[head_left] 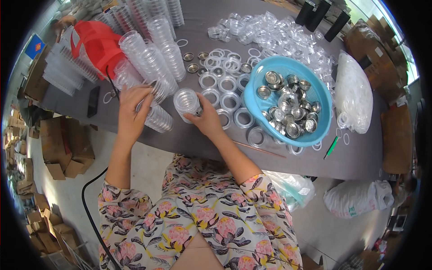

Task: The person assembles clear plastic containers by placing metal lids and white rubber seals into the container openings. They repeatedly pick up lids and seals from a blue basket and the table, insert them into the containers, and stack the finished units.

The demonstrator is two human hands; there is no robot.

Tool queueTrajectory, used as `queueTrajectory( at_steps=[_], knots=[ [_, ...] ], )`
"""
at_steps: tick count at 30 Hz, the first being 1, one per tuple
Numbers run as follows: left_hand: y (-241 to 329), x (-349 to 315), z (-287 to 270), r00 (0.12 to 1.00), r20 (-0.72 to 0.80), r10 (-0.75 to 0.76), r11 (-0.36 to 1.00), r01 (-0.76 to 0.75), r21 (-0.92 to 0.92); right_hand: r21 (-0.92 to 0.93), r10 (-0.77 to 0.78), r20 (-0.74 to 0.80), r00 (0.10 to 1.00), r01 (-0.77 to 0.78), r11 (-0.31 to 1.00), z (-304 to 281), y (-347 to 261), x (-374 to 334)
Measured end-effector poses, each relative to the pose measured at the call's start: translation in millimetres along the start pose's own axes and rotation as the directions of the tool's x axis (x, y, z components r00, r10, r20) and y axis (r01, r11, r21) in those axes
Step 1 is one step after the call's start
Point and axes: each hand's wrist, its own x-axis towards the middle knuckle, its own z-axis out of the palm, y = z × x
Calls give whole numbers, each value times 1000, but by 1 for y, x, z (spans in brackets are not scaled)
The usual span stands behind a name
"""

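Note:
My left hand (133, 110) closes its fingers on the rim of a clear round plastic cup (159, 91), at the near end of the nested cups. In my right hand (206, 118) a short clear plastic jar (185, 101) is gripped from its right side, its ringed round end turned up. A small dark or metallic bit shows by the right fingers, too small to name. Long stacks of clear cups (150, 58) lie behind both hands. Clear plastic rings (227, 83) are spread right of my right hand, with several metal caps (192, 68) behind them.
A blue basket (254, 105) holds metal caps at right. Beyond it lies a heap of small clear plastic parts (274, 33). A red bag (96, 47), dark phone (93, 101), brown stick (259, 149), green pen-like tool (331, 147), stuffed plastic bag (353, 92) and black cylinders (317, 15) also lie on the table.

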Motion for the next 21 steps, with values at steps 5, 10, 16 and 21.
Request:
queueTrajectory(
  at_steps=[5,10,16,21],
  knots=[
    [-20,-30,-20,983,171,68,905,-133,404,31,12,13,1000,-12,999,0,-1,-1],
    [-24,-40,-13,980,198,36,931,-105,350,-25,12,-58,998,-14,1000,-1,3,-3],
    [5,-33,-4,985,155,75,997,-74,-14,726,241,7,971,-171,666,-27,-29,-18],
    [48,-24,43,939,267,219,962,-162,-221,768,230,235,944,-326,551,-19,-46,-24]
  ],
)
